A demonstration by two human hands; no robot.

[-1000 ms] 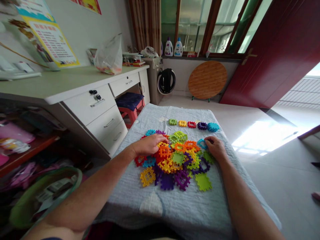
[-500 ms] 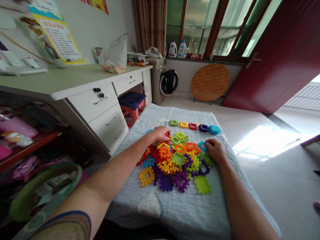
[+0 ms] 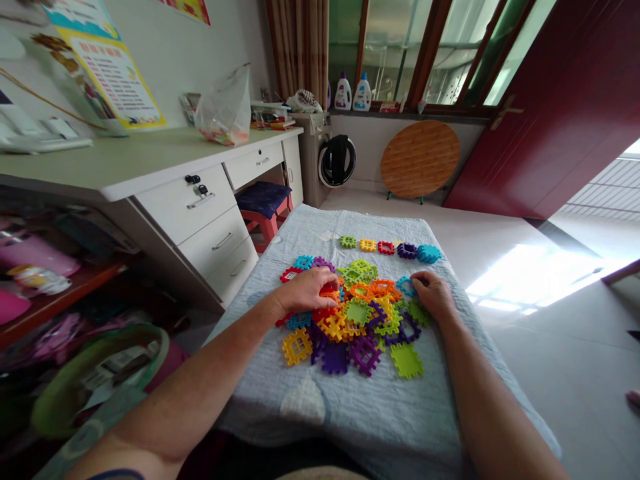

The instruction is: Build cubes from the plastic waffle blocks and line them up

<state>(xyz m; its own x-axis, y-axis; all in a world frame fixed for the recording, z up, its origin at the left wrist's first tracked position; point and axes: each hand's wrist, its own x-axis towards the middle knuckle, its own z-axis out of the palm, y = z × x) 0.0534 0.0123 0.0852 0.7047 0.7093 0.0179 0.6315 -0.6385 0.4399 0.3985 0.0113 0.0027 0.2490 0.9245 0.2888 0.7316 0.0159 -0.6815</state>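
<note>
A heap of coloured plastic interlocking pieces lies on the cloth-covered table [image 3: 300,417]. My left hand [image 3: 311,291] is over the heap's left side, its fingers curved around an orange piece [image 3: 330,294]. At the heap's right edge my right hand [image 3: 434,292] pinches a light blue piece [image 3: 406,287]. Beyond the heap runs a row: a green piece [image 3: 348,241], a yellow piece [image 3: 368,245], a red piece [image 3: 385,247], a dark purple piece [image 3: 407,251] and a light blue stack [image 3: 429,253].
A desk [image 3: 165,157] with drawers stands at the left, with a stool [image 3: 265,200] beside it. Behind are a washing machine [image 3: 313,157] and a round wooden board [image 3: 421,159]. A basket [image 3: 150,360] of things is at the lower left.
My left hand has moved nearer, from the heap's far left part to the orange pieces, uncovering blue, purple and red pieces. My right hand stays at the light blue piece.
</note>
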